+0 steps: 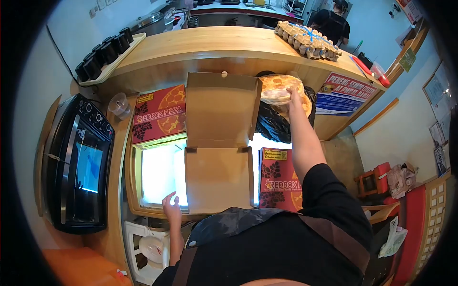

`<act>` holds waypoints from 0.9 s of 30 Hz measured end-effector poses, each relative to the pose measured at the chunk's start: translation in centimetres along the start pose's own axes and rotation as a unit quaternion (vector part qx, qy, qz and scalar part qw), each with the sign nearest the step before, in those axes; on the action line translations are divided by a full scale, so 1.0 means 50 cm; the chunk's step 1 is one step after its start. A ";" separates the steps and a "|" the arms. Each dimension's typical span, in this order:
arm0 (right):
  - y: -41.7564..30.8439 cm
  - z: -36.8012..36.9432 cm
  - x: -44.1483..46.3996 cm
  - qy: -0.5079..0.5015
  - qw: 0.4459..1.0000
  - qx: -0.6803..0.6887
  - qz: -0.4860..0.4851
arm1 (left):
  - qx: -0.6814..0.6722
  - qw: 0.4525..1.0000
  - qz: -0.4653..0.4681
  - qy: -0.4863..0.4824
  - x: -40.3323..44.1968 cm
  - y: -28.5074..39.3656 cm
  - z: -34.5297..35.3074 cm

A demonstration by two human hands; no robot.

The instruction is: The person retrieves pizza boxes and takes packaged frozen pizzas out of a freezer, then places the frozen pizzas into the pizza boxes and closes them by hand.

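Note:
My right hand (295, 97) reaches forward and grips a plastic-wrapped pizza (277, 85), which is over a black plastic bag (273, 125). In front of me an open cardboard pizza box (219, 178) shows its plain brown inside, its lid standing up at the far side. Beside the box's near left corner is my left hand (172, 205), fingers apart and holding nothing. Whether it touches the box edge I cannot tell. Closed red pizza boxes (160, 113) lie at the back left, and another red box stack (280, 178) sits at the right.
A black toaster oven (78, 164) stands at the left, near a clear plastic cup (120, 106). Egg trays (309, 40) and a tray of black cups (106, 52) rest on the raised wooden counter (210, 40). Behind it stands another person (331, 21).

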State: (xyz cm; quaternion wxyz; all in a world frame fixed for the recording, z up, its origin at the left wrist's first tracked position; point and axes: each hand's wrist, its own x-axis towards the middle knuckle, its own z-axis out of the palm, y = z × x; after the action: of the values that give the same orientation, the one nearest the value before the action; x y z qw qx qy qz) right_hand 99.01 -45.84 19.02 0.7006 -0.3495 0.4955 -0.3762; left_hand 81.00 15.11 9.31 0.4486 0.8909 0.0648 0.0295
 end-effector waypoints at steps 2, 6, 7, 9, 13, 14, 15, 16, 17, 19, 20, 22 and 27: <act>-0.015 0.004 -0.057 -0.005 0.999 0.006 -0.052 | -0.005 1.000 -0.001 -0.001 -0.002 0.009 0.000; -0.008 -0.004 -0.063 0.004 0.995 0.022 -0.099 | -0.011 1.000 0.015 -0.005 -0.003 0.028 -0.006; -0.015 -0.010 -0.075 -0.001 0.994 0.053 -0.095 | -0.012 1.000 0.019 -0.007 -0.004 0.032 -0.012; -0.043 -0.025 -0.108 -0.001 0.990 0.095 -0.106 | -0.015 1.000 0.017 -0.013 -0.004 0.038 -0.020; -0.094 -0.125 -0.097 -0.161 0.959 0.199 -0.119 | -0.074 0.997 0.023 -0.026 0.010 0.036 -0.007; -0.097 -0.151 -0.086 -0.211 0.935 0.250 -0.136 | -0.100 0.994 0.031 -0.029 0.017 0.045 0.000; -0.109 -0.186 -0.094 -0.272 0.917 0.254 -0.145 | -0.123 0.991 0.037 -0.033 0.023 0.068 0.009; -0.128 -0.225 -0.125 -0.330 0.896 0.255 -0.151 | -0.112 0.991 0.064 -0.041 0.029 0.101 0.013; -0.140 -0.256 -0.169 -0.348 0.894 0.244 -0.144 | -0.156 0.982 0.087 -0.055 0.036 0.128 0.023; -0.162 -0.309 -0.270 -0.384 0.887 0.226 -0.122 | -0.224 0.968 0.071 -0.087 0.057 0.185 0.058; -0.160 -0.330 -0.321 -0.403 0.882 0.221 -0.105 | -0.237 0.961 0.067 -0.124 0.060 0.224 0.064; -0.132 -0.358 -0.384 -0.448 0.864 0.227 -0.039 | -0.282 0.932 0.114 -0.195 0.065 0.301 0.072; 0.025 -0.383 -0.505 -0.431 0.894 0.117 0.021 | -0.546 0.718 -0.084 -0.422 0.072 0.367 0.053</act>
State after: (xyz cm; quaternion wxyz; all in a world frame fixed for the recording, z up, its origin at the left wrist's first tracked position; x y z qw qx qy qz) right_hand 75.21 -25.43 23.77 0.8891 -0.3822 0.1042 -0.2294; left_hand 86.49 2.71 22.43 0.8390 0.4019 -0.0840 -0.3571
